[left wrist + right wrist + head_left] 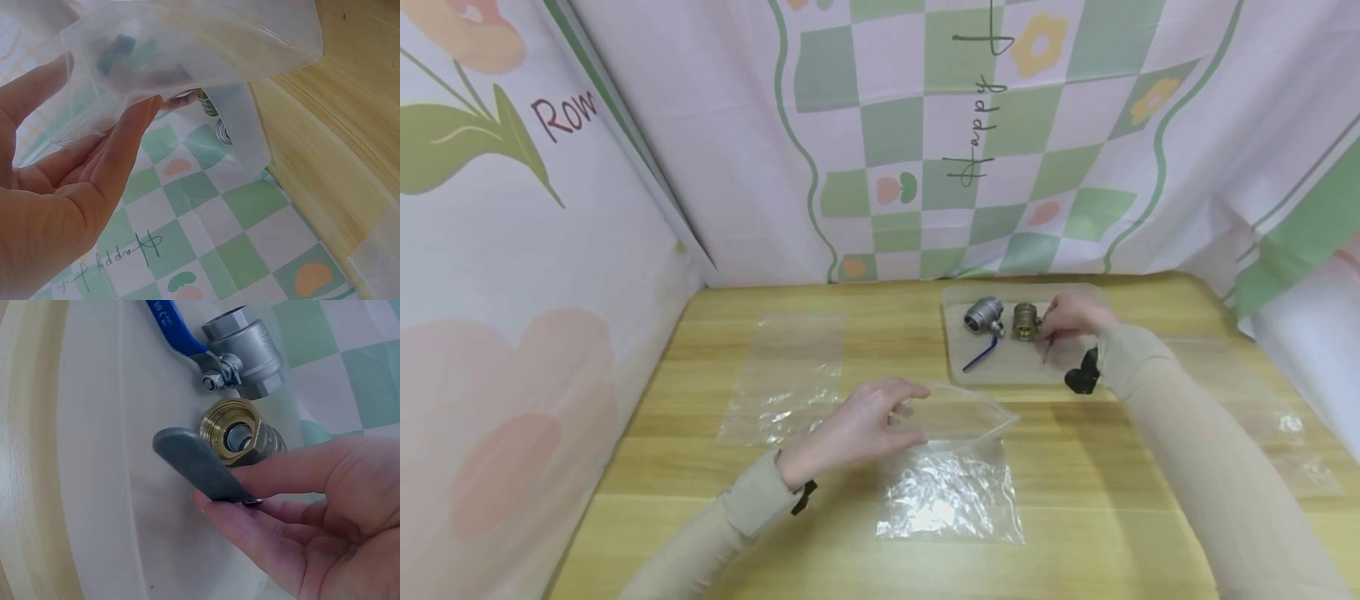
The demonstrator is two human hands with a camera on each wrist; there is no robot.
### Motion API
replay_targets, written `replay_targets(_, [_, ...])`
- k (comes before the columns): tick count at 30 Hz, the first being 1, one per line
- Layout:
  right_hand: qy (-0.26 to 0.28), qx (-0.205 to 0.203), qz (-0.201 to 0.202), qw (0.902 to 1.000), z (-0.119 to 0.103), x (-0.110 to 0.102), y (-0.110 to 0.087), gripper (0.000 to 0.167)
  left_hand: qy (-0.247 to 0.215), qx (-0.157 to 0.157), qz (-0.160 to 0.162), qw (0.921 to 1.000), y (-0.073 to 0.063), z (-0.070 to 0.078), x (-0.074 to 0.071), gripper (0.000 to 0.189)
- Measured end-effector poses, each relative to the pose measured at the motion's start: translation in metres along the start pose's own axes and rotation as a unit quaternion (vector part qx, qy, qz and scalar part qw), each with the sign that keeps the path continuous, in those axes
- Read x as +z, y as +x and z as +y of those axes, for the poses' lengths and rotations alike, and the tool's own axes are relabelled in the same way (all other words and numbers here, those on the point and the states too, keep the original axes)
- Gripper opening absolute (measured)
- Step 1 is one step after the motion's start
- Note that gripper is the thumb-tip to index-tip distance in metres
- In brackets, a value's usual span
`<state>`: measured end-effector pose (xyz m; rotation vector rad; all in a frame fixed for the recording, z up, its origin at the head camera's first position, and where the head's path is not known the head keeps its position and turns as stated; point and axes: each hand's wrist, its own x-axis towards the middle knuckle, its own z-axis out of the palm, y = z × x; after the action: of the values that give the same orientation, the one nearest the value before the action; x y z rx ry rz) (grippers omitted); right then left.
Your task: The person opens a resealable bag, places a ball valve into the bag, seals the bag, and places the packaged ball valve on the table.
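Note:
My left hand [865, 423] is at a clear zip bag [955, 412], thumb and fingers on opposite sides of its spread mouth. In the left wrist view the bag's film [250, 37] stands raised beside the fingertips. Over the tray, my right hand [337, 512] holds a brass ball valve [1024, 322] near its grey lever handle [200, 465]; the threaded bore [228, 434] faces the right wrist camera. Left of it, on the tray, lies a silver ball valve [985, 314] with a blue lever handle [172, 325].
The pale shallow tray [958, 358] sits at the back of the wooden table [1075, 517]. One flat clear bag [793, 367] lies to the left, and more clear plastic [1247, 392] lies on the right. A patterned cloth [895, 133] hangs behind the table.

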<state>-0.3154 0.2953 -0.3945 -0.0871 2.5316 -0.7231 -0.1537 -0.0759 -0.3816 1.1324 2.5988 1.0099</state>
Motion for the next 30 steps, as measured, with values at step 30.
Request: replay_targets(30, [0.094, -0.029, 0.053, 0.9937, -0.012, -0.001, -0.015, 0.039, -0.003, -0.025, -0.008, 0.9997, -0.002, -0.002, -0.001, 0.056])
